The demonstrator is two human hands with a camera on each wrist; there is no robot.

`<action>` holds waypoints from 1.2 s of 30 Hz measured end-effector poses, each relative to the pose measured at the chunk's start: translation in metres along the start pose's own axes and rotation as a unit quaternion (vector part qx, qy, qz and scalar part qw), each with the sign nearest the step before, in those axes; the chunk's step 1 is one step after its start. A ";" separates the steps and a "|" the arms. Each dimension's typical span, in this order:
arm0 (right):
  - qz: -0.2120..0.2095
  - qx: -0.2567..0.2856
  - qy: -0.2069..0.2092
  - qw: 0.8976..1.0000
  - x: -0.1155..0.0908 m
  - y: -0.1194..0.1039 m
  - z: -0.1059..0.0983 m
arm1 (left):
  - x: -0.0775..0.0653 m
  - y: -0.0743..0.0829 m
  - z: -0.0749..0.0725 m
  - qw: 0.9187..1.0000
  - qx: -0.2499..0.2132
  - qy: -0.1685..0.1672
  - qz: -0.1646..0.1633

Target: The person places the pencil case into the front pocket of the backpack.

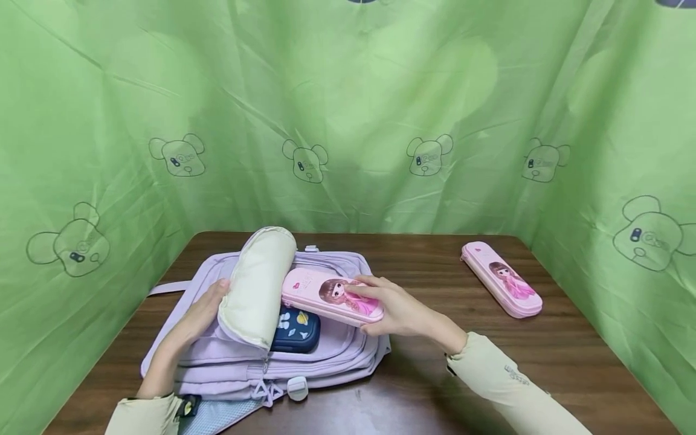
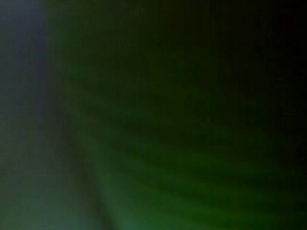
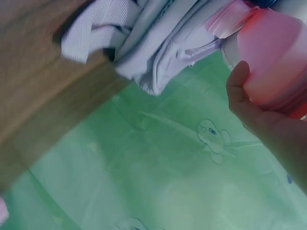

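Note:
A lilac backpack (image 1: 217,362) lies on the table, its cream-lined front flap (image 1: 258,284) folded up and over. At the flap's left edge my left hand (image 1: 201,314) holds the fabric, with some fingers hidden behind it. My right hand (image 1: 394,305) grips the right end of a pink pencil case (image 1: 310,290) printed with a doll, thumb on one side; its left end reaches the opening beside the flap. Below that case, a dark blue pencil case (image 1: 299,332) with space pictures sits partly under the flap. The right wrist view also shows the gripped pink case (image 3: 273,52).
A second pink doll pencil case (image 1: 502,281) lies at the right of the brown wooden table (image 1: 424,260). Green curtains (image 1: 353,121) with bear outlines enclose the back and sides. Zip pulls (image 1: 266,391) and a buckle (image 1: 297,388) hang at the backpack's near edge. The left wrist view is dark and blurred.

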State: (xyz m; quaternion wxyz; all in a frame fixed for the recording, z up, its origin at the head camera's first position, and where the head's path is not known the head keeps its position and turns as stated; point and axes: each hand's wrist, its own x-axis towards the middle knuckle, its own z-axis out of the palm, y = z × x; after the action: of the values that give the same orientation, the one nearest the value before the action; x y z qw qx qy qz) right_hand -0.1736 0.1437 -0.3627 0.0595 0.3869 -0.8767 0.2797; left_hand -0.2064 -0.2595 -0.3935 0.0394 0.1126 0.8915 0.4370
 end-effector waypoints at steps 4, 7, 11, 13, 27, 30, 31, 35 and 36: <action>0.000 0.041 -0.001 0.999 0.002 0.006 0.007 | -0.001 -0.003 -0.002 0.999 -0.039 -0.005 0.008; 0.001 0.056 -0.004 0.998 0.003 0.012 0.008 | 0.000 -0.003 -0.002 0.999 -0.044 -0.008 0.008; 0.011 0.080 -0.015 0.997 0.008 0.017 0.007 | -0.001 -0.001 -0.002 0.999 -0.051 -0.007 0.000; 0.017 0.098 -0.019 0.995 0.010 0.020 0.008 | 0.000 -0.001 -0.002 0.999 -0.052 -0.004 -0.003; 0.004 0.130 -0.034 0.991 0.019 0.022 0.020 | -0.003 0.000 -0.005 0.997 -0.077 -0.005 -0.022; 0.000 0.121 -0.036 0.992 0.023 0.019 0.018 | -0.003 0.002 -0.006 0.997 -0.066 0.000 -0.037; -0.001 0.120 -0.036 0.992 0.024 0.018 0.018 | -0.003 0.003 -0.007 0.997 -0.061 0.002 -0.042; -0.003 0.120 -0.036 0.992 0.026 0.014 0.020 | -0.004 0.005 -0.007 0.997 -0.055 0.005 -0.052; -0.003 0.119 -0.037 0.992 0.026 0.012 0.020 | -0.005 0.004 -0.007 0.997 -0.053 0.004 -0.050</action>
State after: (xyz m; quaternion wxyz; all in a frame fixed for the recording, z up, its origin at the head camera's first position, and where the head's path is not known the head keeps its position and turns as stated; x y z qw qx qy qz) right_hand -0.1981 0.1223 -0.3767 -0.0186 0.4038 -0.8376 0.3676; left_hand -0.2020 -0.2638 -0.3855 0.0632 0.0636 0.8717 0.4818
